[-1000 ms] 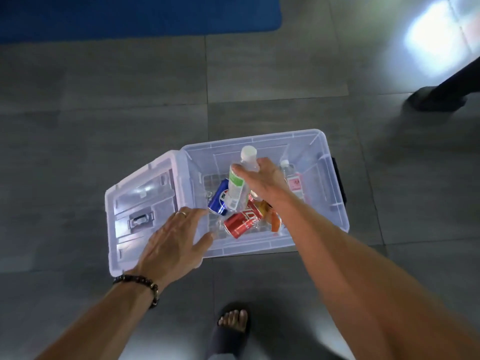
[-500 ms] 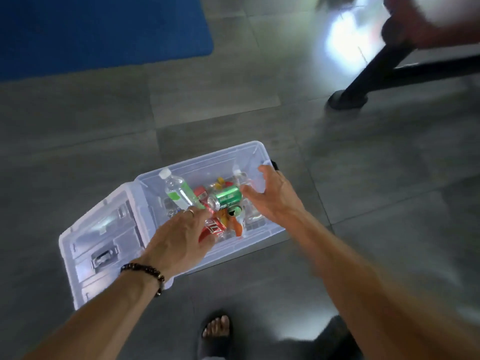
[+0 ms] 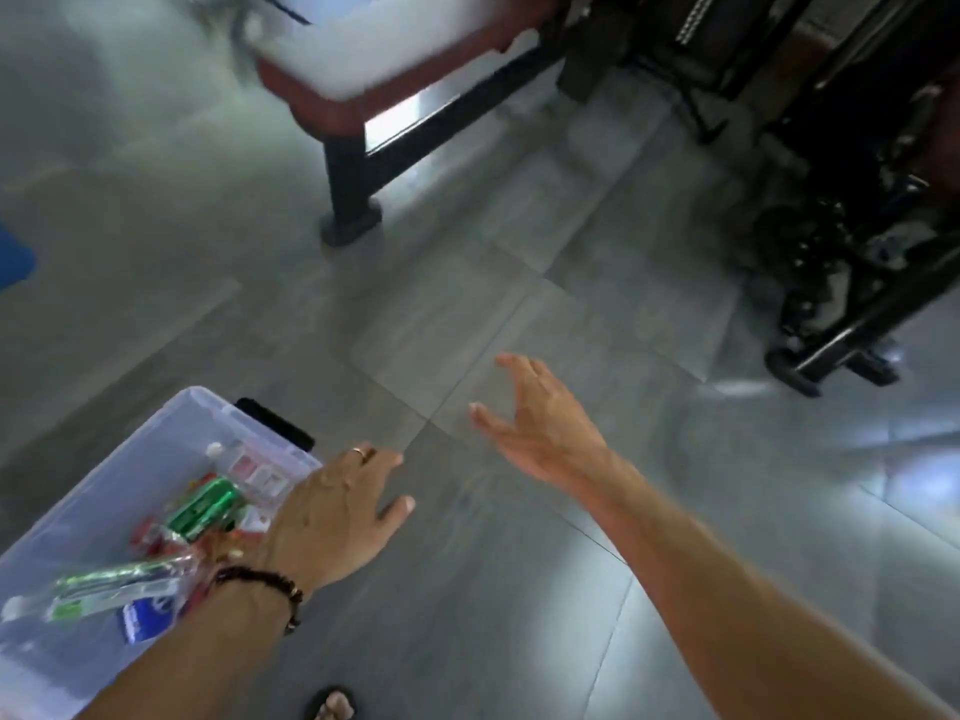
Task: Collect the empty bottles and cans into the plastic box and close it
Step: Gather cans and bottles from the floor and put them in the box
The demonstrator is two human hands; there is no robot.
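Note:
The clear plastic box [image 3: 171, 423] sits open on the floor at the lower left. Inside lie a green can [image 3: 205, 509], a clear bottle with a green label [image 3: 98, 595], a blue can [image 3: 148, 618], a small bottle with a pink label [image 3: 249, 467] and red cans [image 3: 150, 537]. My left hand [image 3: 337, 517] hovers flat over the box's right corner, fingers apart, holding nothing. My right hand [image 3: 540, 423] is out over the bare floor to the right of the box, fingers spread and empty. The box's lid is out of view.
A bench [image 3: 395, 65] with a black leg [image 3: 348, 200] stands at the top middle. Black exercise equipment [image 3: 852, 210] fills the upper right. A blue mat corner [image 3: 13, 262] shows at the left edge. My sandalled foot [image 3: 335, 704] is at the bottom.
The view has swung right, pushing the box to the lower left. My right hand has left the box and moved out over the floor; my left hand has shifted to the box's right corner.

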